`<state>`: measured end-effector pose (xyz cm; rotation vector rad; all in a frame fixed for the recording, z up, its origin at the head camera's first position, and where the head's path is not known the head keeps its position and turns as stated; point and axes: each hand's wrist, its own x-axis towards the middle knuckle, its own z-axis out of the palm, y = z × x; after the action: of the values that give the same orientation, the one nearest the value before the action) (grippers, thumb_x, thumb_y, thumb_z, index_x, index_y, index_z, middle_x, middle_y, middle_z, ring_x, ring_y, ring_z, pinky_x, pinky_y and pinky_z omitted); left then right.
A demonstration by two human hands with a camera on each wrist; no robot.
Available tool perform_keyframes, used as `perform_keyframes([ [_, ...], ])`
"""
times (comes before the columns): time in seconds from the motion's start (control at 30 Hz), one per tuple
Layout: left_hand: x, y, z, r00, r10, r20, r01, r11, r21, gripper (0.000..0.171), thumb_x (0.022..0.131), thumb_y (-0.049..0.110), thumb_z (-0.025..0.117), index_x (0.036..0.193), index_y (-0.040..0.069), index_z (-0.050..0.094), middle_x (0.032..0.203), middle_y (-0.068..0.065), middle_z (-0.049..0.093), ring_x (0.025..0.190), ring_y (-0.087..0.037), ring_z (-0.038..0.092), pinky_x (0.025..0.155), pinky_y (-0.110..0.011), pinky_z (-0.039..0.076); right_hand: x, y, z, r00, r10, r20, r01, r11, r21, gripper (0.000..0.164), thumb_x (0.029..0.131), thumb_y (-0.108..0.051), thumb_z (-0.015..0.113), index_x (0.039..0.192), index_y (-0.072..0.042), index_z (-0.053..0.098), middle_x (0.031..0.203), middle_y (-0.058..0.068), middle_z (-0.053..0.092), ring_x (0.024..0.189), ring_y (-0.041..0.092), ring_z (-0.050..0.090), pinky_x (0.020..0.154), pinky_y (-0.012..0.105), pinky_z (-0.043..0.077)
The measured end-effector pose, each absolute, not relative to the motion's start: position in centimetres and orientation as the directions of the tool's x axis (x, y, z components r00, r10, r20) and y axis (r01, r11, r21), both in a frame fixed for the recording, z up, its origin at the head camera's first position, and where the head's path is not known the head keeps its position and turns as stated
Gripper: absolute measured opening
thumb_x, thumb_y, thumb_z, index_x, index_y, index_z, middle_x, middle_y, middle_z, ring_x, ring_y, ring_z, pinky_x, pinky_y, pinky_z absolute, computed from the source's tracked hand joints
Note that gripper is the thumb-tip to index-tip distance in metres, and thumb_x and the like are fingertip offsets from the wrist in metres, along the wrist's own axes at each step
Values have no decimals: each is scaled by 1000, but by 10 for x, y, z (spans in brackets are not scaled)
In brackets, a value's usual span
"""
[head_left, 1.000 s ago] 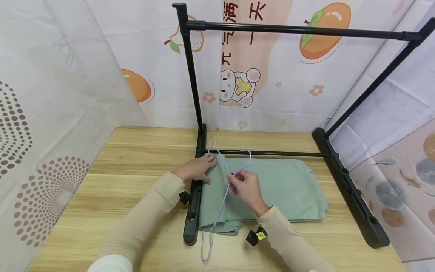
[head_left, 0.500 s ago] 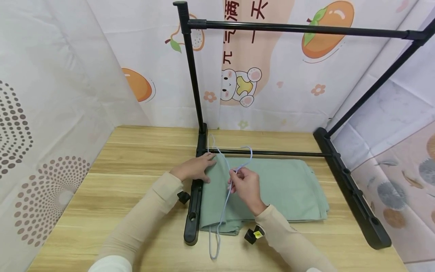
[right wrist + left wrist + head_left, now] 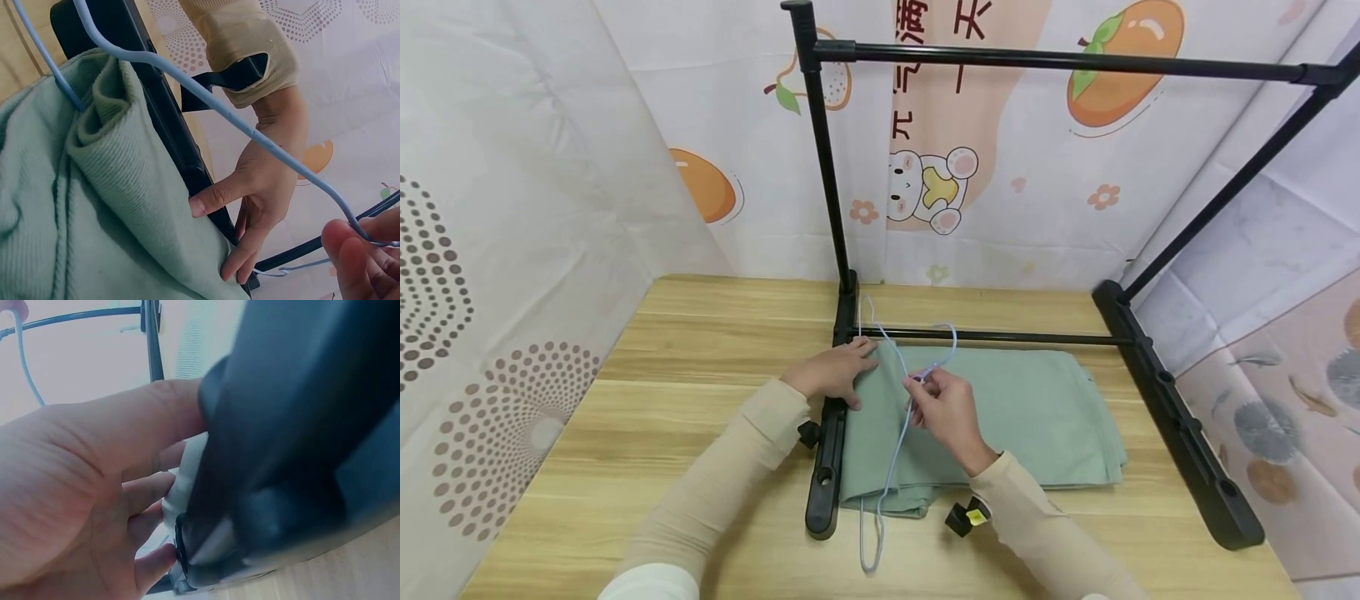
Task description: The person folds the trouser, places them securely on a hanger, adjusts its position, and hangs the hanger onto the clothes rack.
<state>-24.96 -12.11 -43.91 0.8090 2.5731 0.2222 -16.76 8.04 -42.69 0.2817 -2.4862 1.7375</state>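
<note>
A light blue wire hanger (image 3: 892, 467) stands across the left end of a folded sage-green cloth (image 3: 1007, 417), perhaps trousers. One long side of the hanger passes under the cloth's folded-over left flap. My right hand (image 3: 947, 412) pinches the hanger just below its hook, between thumb and fingertips. With fingers extended, my left hand (image 3: 833, 371) rests on the upper left edge of the flap. In the right wrist view, the flap (image 3: 125, 187) curls over the hanger wire, and the left hand's thumb and fingers touch the cloth.
A black rack surrounds the cloth, with a left foot (image 3: 824, 475), a right foot (image 3: 1180, 417), a low crossbar (image 3: 1030, 337) and a high top bar (image 3: 1060, 62). Patterned white curtains (image 3: 1000, 192) enclose the wooden table (image 3: 715, 333).
The hanger's near end has shifted slightly right, under my right hand's pinch. My left hand has stayed on the flap, and the cloth has barely moved.
</note>
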Motion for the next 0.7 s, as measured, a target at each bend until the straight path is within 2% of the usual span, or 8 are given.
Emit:
perform_keyframes([
  [0.17, -249, -118, -436, -728, 579, -368, 535, 815, 223, 79, 82, 31, 78, 148, 7, 41, 163, -13, 16, 152, -31, 9, 122, -45, 22, -166, 81, -428, -977, -86, 194, -212, 338, -917, 11, 92, -8, 67, 91, 3, 70, 56, 13, 63, 39, 15, 55, 38, 23, 45],
  [0.43, -245, -116, -435, -732, 565, -382, 517, 825, 229, 81, 83, 40, 77, 148, 8, 41, 164, -13, 15, 153, -31, 7, 122, -45, 19, -167, 82, -431, -978, -93, 188, -208, 338, -918, 12, 92, -9, 67, 93, 3, 70, 56, 13, 62, 39, 9, 53, 38, 22, 43],
  [0.57, -233, -113, -437, -745, 575, -338, 550, 816, 177, 80, 83, 44, 75, 145, 3, 44, 161, -17, 21, 151, -34, 14, 122, -46, 21, -168, 82, -433, -978, -93, 185, -206, 339, -918, 13, 92, -10, 66, 93, 3, 70, 56, 12, 63, 39, 10, 53, 38, 22, 43],
  [0.7, -211, -113, -435, -728, 601, -330, 597, 792, 125, 80, 81, 45, 77, 142, 3, 48, 157, -18, 32, 148, -34, 26, 119, -47, 28, -168, 84, -433, -981, -90, 172, -193, 338, -921, 12, 92, -10, 66, 93, 2, 70, 55, 12, 63, 39, 11, 54, 39, 22, 44],
])
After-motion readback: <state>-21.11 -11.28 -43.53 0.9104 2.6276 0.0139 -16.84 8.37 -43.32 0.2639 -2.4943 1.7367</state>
